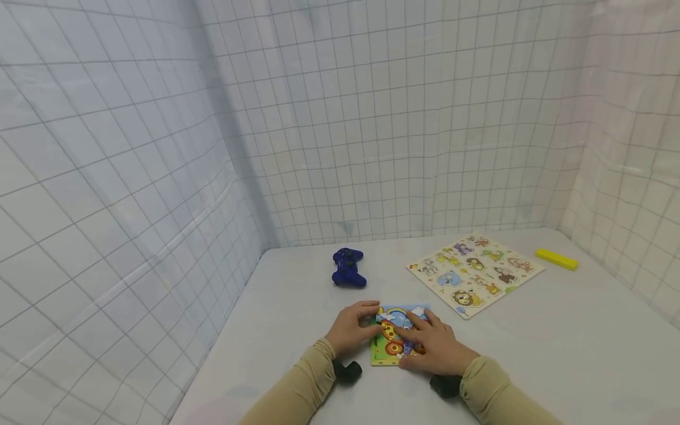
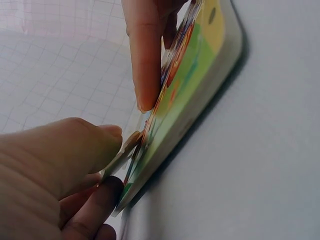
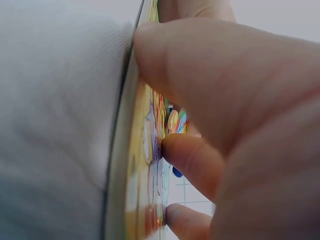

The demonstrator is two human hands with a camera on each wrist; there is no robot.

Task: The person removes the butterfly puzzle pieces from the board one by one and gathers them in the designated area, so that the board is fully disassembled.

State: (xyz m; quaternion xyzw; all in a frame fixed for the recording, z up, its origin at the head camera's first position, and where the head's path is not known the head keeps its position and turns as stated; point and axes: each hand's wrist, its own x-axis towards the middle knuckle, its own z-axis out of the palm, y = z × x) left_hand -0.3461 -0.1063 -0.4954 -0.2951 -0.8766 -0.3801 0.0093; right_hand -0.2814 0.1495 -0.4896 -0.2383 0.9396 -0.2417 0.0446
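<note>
A small wooden picture puzzle board (image 1: 381,358) with a rainbow and bright cartoon shapes lies flat on the table between my hands. At its left side my left hand (image 1: 346,328) pinches a thin puzzle piece (image 2: 118,161) between thumb and fingers; the piece tilts against the board's face in the left wrist view. My right hand (image 1: 440,349) lies across the board's right part, fingers spread and their tips touching the picture. Its thumb (image 3: 160,52) rests at the board's near edge. The right hand covers some of the picture.
Beyond the board lies a dark blue game controller (image 1: 347,268). A larger animal puzzle board (image 1: 432,290) sits at the back right, with a yellow bar (image 1: 556,259) beside it. Grid-patterned white sheets (image 1: 345,147) enclose the table's back and sides.
</note>
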